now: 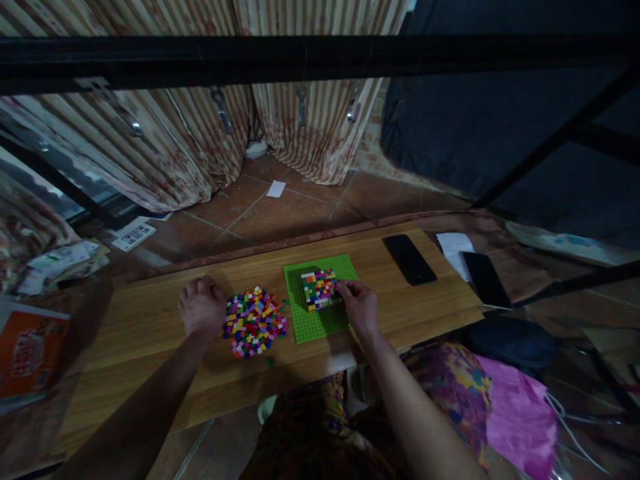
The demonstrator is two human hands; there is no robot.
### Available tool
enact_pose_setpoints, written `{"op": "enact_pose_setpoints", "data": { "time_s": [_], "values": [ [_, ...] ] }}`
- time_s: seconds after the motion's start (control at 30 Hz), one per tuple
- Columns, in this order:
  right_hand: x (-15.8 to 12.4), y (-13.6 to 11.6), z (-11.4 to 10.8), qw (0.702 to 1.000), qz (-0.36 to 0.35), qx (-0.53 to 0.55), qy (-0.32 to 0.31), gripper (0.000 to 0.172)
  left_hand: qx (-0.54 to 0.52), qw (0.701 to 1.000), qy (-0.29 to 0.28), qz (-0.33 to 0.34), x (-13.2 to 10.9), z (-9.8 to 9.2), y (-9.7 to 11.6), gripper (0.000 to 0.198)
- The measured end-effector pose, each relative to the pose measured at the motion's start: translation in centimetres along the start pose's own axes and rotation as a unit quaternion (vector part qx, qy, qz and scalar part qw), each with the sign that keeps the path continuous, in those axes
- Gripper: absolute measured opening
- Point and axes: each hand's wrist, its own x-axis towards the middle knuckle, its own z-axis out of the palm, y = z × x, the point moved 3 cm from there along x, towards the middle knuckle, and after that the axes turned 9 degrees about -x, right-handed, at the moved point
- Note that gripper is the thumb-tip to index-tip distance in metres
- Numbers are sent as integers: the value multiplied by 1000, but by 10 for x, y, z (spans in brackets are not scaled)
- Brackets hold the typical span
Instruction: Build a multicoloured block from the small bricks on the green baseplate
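Observation:
A green studded baseplate [325, 328] lies on the wooden table, and a block of multicoloured toy bricks [318, 288] is built up on it. At the block's right edge are the pinched fingertips of my right hand [361, 308]; whatever is between them is too small or hidden to make out. To the left of the baseplate a heap of loose coloured bricks [255, 323] is spread on the tabletop. My left hand [203, 308] rests palm down on the wood just left of this heap, fingers lying loosely apart, holding nothing.
A black phone [410, 259] lies on the right part of the table [150, 320]. Past its right end are a second dark phone [486, 279] and white paper [454, 252]. A dark metal bar [320, 60] crosses above. An orange box [30, 350] stands at left.

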Motion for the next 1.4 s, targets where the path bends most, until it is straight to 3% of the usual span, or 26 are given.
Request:
{"op": "enact_pose_setpoints", "data": {
  "time_s": [0.27,0.37,0.4,0.47,0.53,0.63,0.8,0.93,1.03,1.2,1.4],
  "values": [
    [-6,-3,-7,1000,-16,-12,19,36,-11,1000,-14,-9,-1,-2,3,39],
    [-29,-19,-8,992,-81,-31,91,32,-2,1000,-12,-10,-3,-3,3,39],
    [-41,-27,-6,989,-113,-37,88,29,-4,1000,-14,-6,-3,-2,3,39],
    [-67,-41,6,982,-175,-70,21,22,-9,1000,-16,-13,-4,-2,3,39],
    [-95,-49,24,965,-220,-110,-88,15,-15,1000,-15,-17,-4,-2,2,38],
    [-131,-44,50,929,-243,-192,-203,9,-21,1000,-14,-18,-4,-2,2,38],
    [-153,-27,75,861,-254,-373,-237,9,-17,1000,-8,-14,-3,0,0,38],
    [-154,-24,83,823,-265,-437,-247,9,-13,1000,-2,-8,-2,1,-1,38],
    [-152,-24,82,839,-272,-398,-252,12,-14,1000,-3,-3,-2,1,-1,38],
    [-141,-26,59,927,-211,-216,-225,11,-15,1000,-1,-7,-2,0,-1,39],
    [-105,-30,16,975,-164,-102,-109,13,-1,1000,-2,-2,0,1,-1,39]
  ]
}}
